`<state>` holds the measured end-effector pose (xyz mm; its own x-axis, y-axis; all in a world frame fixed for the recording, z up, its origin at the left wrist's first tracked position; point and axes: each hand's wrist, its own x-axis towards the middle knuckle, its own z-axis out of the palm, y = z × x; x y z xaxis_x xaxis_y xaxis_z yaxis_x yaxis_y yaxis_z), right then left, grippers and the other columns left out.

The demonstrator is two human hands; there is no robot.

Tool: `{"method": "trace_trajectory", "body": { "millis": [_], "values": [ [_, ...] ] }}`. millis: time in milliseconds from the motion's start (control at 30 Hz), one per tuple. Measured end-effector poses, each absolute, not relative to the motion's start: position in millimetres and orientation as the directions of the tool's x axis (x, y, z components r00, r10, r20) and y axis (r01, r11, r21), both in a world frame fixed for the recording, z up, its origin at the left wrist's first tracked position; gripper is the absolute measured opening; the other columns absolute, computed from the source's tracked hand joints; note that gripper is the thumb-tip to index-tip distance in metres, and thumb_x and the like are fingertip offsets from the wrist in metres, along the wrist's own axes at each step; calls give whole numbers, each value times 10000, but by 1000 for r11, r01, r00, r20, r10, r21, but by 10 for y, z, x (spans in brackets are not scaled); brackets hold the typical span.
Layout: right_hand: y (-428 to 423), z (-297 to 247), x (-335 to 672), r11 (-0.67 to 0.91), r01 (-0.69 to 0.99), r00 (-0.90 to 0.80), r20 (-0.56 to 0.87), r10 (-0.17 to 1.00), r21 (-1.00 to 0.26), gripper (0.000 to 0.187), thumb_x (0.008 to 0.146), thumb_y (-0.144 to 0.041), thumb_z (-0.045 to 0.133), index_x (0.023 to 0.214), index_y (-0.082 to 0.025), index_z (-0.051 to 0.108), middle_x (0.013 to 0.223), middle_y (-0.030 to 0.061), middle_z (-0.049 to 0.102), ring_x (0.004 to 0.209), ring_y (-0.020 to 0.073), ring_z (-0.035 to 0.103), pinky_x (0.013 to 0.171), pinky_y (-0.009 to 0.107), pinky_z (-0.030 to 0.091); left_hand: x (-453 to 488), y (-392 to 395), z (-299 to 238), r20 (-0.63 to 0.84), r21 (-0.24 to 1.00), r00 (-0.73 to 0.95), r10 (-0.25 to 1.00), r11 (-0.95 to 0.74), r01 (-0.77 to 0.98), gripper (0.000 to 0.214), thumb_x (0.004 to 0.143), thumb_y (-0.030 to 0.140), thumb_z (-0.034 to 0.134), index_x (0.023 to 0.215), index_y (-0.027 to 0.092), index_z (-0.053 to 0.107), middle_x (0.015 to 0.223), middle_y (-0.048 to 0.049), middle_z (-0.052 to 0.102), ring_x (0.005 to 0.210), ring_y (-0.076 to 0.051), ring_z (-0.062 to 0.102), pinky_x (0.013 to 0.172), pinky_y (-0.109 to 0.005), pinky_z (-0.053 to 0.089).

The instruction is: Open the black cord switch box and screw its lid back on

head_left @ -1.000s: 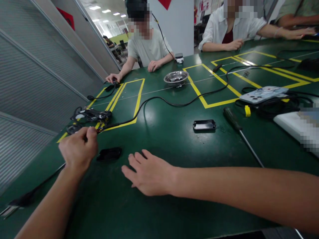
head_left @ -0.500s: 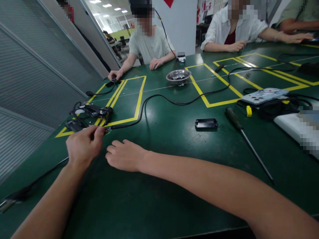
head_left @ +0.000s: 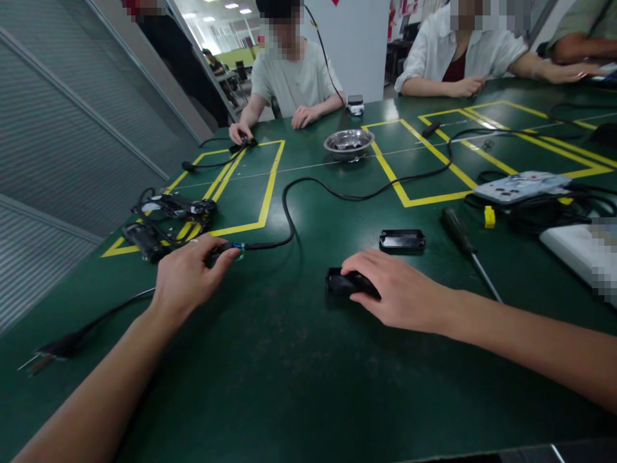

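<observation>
My left hand [head_left: 190, 273] is closed around the joint of a black power cable [head_left: 265, 245], where blue wires and a small green piece show at the thumb tip. From behind that hand a cord runs to a two-pin plug [head_left: 60, 347] at the lower left. My right hand [head_left: 400, 289] grips a black plastic shell [head_left: 340, 283] low over the table, fingers on top and thumb at the near side. Just beyond it lies a similar black plastic shell [head_left: 402, 240], its hollow side up.
A screwdriver [head_left: 457, 231] lies right of the shells, near a phone [head_left: 520, 186] and coiled cables. Bundled black cables [head_left: 178, 215] lie beyond my left hand. A metal bowl [head_left: 348, 145] stands farther back. Across the table, a co-worker's hand [head_left: 241, 134] handles a black part.
My right hand has moved right, away from my left hand, and now grips a black plastic shell. My left hand shifted slightly right with the cable. The co-worker's hand opposite moved too.
</observation>
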<state>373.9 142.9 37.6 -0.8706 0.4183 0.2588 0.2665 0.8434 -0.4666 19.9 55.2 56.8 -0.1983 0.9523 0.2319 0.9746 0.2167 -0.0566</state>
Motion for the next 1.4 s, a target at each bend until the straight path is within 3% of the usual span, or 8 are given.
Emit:
{"method": "trace_trajectory", "body": {
  "millis": [133,300,433,567,733,1000,1100,1400],
  "values": [
    [1307,319,3915,763,262,-880,178,440,-591,360,868,-300,600,1212,-210,542,1270,82,597,1162,224,547,993,446,471,482,595,730,296,77,-198,934,183,980,352,948,461,460,980,156,632,781,-15,600,709,-151,540,642,-236,347],
    [1351,388,4038,615,331,-764,179,620,-715,526,860,-438,601,1341,-282,459,1286,70,609,1153,215,600,962,418,525,1095,651,851,336,143,-74,939,27,989,388,942,524,442,916,178,617,733,-17,600,646,-154,539,585,-254,346],
    [1445,429,4122,703,323,-645,396,654,-634,501,873,-354,591,1344,-242,459,1208,102,624,1014,218,639,821,390,579,1525,664,717,384,-20,81,920,-80,997,459,899,637,461,992,200,570,882,-47,617,679,-173,586,541,-270,356],
    [1467,394,4125,759,334,-698,396,597,-559,498,891,-336,569,1368,-251,454,1243,100,587,728,129,611,668,323,575,1718,614,529,396,-7,243,885,-262,965,483,903,626,478,1135,204,492,970,-66,593,711,-175,608,543,-280,440],
    [1442,322,4091,792,308,-798,310,516,-527,302,940,-291,491,1217,-243,602,1121,60,638,939,168,628,834,354,551,1739,544,422,373,63,366,852,-417,907,471,914,568,510,1206,204,445,990,-81,595,846,-210,624,632,-319,536],
    [1482,345,4144,839,308,-785,378,490,-448,278,925,-247,507,1157,-212,656,1053,92,633,948,197,603,811,383,529,1745,554,364,229,282,428,874,-480,830,582,876,541,590,1311,210,391,1216,-114,593,1064,-267,589,901,-452,512],
    [1507,346,4167,836,322,-786,366,498,-445,278,921,-261,516,1150,-213,665,1053,89,632,938,194,602,803,378,525,1702,552,348,173,285,444,879,-476,832,514,915,434,569,1334,201,383,1173,-97,608,1034,-245,585,898,-424,507],
    [1532,317,4194,818,373,-814,268,515,-439,288,920,-329,518,1135,-233,684,1049,68,634,896,174,605,801,363,522,1617,536,388,127,224,488,863,-504,834,485,945,452,513,1339,187,418,1195,-104,585,1021,-238,568,876,-409,508]
  ]
}}
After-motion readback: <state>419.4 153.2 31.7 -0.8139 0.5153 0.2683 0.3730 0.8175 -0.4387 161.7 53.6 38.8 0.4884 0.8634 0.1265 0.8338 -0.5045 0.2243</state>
